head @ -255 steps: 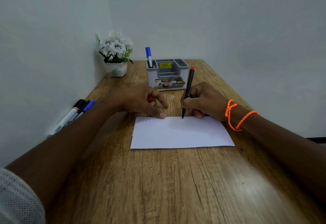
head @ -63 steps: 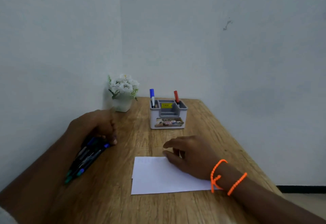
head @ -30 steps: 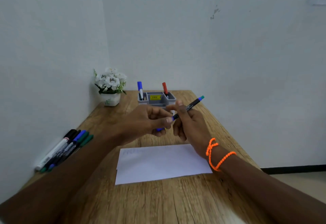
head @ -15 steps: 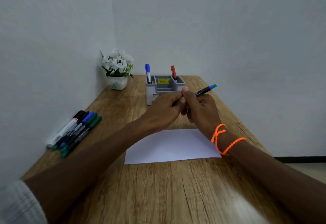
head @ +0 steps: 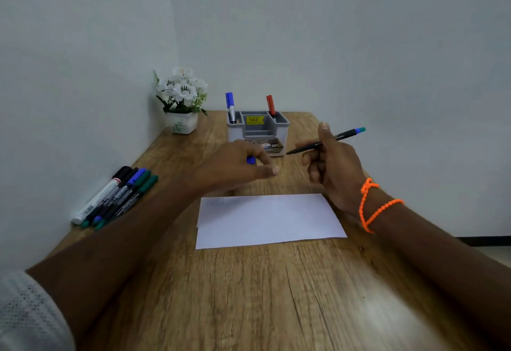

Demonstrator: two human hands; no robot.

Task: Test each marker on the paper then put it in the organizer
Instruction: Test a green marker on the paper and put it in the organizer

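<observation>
Lying against the left wall, a row of markers [head: 116, 198] is seen on the wooden table [head: 249, 295]. A blue cap [head: 251, 160] is pinched in the left hand [head: 237, 168], above the white paper [head: 268, 219]. Behind stands the organizer [head: 258, 133], where a blue marker [head: 230, 107] and a red marker [head: 271, 105] are held. An uncapped marker [head: 326, 141] is gripped by the right hand [head: 334, 168].

The paper [head: 269, 219] lies before you on the bench [head: 249, 295]; the organizer [head: 257, 132] stands behind it (two markers [head: 230, 107] upright inside). A row of markers [head: 116, 198] lies at your left by the wall, and the flower pot [head: 182, 122] stands left of the organizer.
</observation>
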